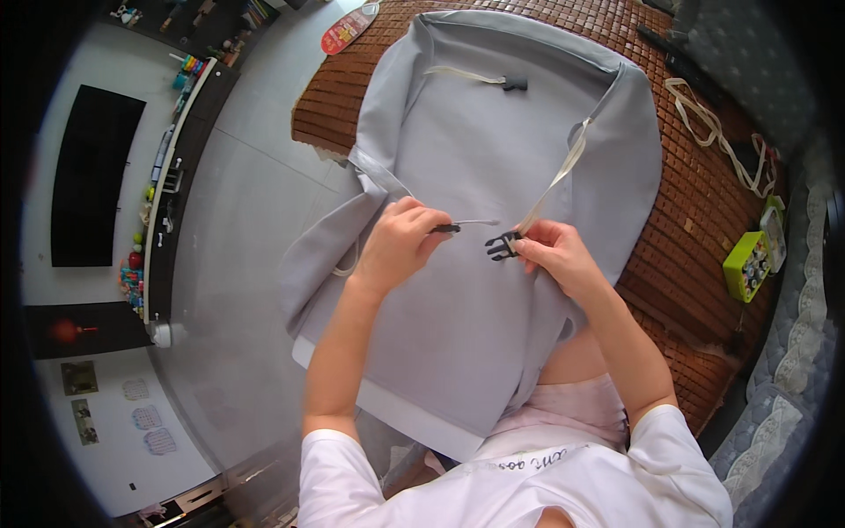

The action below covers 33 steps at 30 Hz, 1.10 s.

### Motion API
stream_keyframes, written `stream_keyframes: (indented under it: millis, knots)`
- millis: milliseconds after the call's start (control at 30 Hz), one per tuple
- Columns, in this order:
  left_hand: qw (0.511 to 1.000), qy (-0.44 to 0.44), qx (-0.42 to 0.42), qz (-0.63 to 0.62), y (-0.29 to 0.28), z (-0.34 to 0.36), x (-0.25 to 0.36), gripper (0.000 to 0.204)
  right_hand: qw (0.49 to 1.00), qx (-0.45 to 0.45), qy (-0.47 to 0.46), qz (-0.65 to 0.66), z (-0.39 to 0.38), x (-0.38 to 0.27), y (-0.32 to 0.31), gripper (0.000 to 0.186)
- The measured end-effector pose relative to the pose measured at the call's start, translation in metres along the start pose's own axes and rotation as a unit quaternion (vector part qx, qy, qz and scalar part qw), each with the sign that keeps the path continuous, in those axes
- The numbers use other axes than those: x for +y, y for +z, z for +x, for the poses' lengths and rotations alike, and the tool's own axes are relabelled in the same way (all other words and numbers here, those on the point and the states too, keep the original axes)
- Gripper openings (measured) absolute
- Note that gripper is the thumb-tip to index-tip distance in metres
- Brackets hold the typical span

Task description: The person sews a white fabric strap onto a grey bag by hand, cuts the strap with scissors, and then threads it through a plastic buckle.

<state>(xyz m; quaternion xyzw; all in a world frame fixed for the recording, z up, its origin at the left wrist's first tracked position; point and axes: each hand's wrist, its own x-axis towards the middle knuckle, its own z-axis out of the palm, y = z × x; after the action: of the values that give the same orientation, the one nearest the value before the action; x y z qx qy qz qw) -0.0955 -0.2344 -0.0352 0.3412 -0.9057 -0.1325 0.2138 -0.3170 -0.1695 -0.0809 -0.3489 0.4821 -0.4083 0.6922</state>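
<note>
My right hand (559,253) pinches a black side-release buckle half (504,246), its prongs pointing left. A cream strap (563,176) runs from that buckle up to the far right part of a grey fabric cover (475,326) spread before me. My left hand (407,238) is closed on a small slim black piece (446,228), from which a thin pale length sticks out rightward; its exact kind is unclear. The two held things are close together but apart. Farther off, another black buckle piece (515,83) lies on the cover at the end of a cream strap (462,72).
Beneath the cover is a brown woven mat (629,255). At right lie a loose cream strap (713,128) and a green open box of small items (748,266), near a quilted sofa edge (783,378). A red tag-like piece (349,29) rests at the far left.
</note>
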Motion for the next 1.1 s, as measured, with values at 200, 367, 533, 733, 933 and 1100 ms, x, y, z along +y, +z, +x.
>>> stream_keyframes:
  millis: [200,367,533,733,933,1100]
  knots:
    - [0.994,-0.091,-0.039,-0.039,-0.002,-0.0039,0.0013,0.015,0.998,-0.031,0.007,0.059,-0.0021,0.0036,-0.005,0.023]
    - [0.979,-0.155,-0.045,-0.122,-0.0011,-0.0023,0.0034,0.014,0.997,-0.04,-0.009,0.059,-0.0026,0.0032,-0.0055,0.023]
    - [0.973,-0.153,-0.025,-0.173,-0.0013,-0.007,0.0044,0.017,0.997,-0.04,-0.021,0.067,-0.0038,0.0023,-0.0027,0.023]
    - [0.969,-0.153,-0.009,-0.192,-0.0028,-0.0085,0.0077,0.021,0.999,-0.006,-0.005,0.039,-0.005,0.0011,0.0013,0.025]
    - [0.968,-0.156,-0.006,-0.197,-0.0029,-0.0091,0.0077,0.022,1.0,0.007,0.019,0.011,-0.0063,0.0002,-0.0035,0.024]
    - [0.965,-0.16,-0.01,-0.206,-0.0035,-0.0099,0.007,0.023,0.998,0.034,0.027,0.04,-0.0066,-0.002,-0.002,0.024]
